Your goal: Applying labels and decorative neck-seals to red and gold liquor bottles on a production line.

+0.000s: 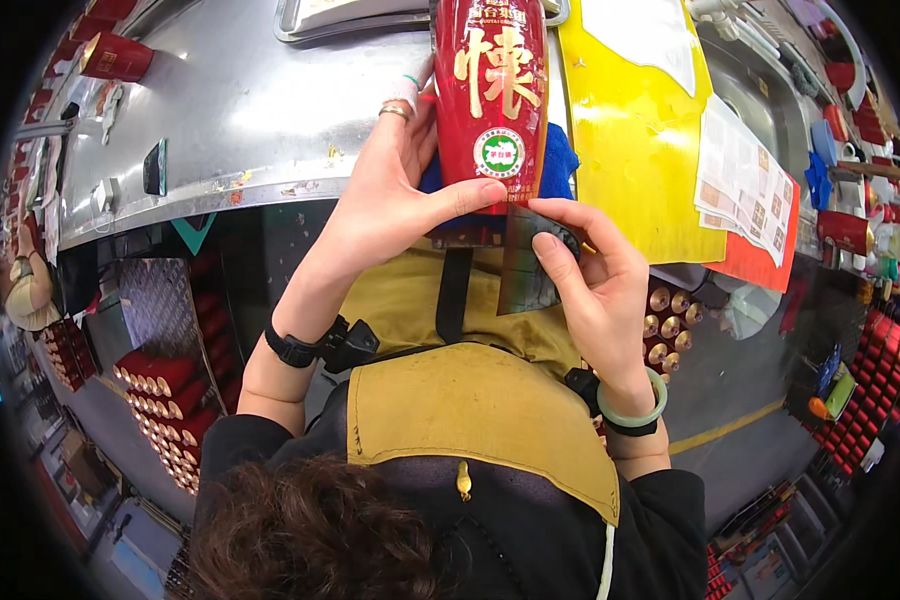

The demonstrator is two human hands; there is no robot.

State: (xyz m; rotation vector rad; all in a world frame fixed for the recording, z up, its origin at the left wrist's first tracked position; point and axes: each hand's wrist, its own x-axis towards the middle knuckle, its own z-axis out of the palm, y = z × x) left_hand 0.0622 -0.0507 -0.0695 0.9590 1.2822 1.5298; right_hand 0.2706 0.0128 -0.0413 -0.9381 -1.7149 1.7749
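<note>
A glossy red bottle [490, 105] with gold characters and a round green-and-white sticker [499, 153] lies on a blue cloth [560, 172] at the near table edge. My left hand [390, 195] grips it from the left side, thumb stretched across its lower front just under the sticker. White tape wraps one finger. Between the thumb and fingers of my right hand [595, 275] is a dark, flat, thin-edged piece [526, 270], its upper corner at the bottle's lower right edge. Its exact kind is unclear.
A steel table [240, 110] spans the left, with a red cup-shaped piece [116, 57] and a small dark block [155, 167] on it. Rightward lie a yellow sheet [635, 150], printed papers [740, 185] and a sink [760, 75]. Red bottles with gold ends [160, 420] are stacked below.
</note>
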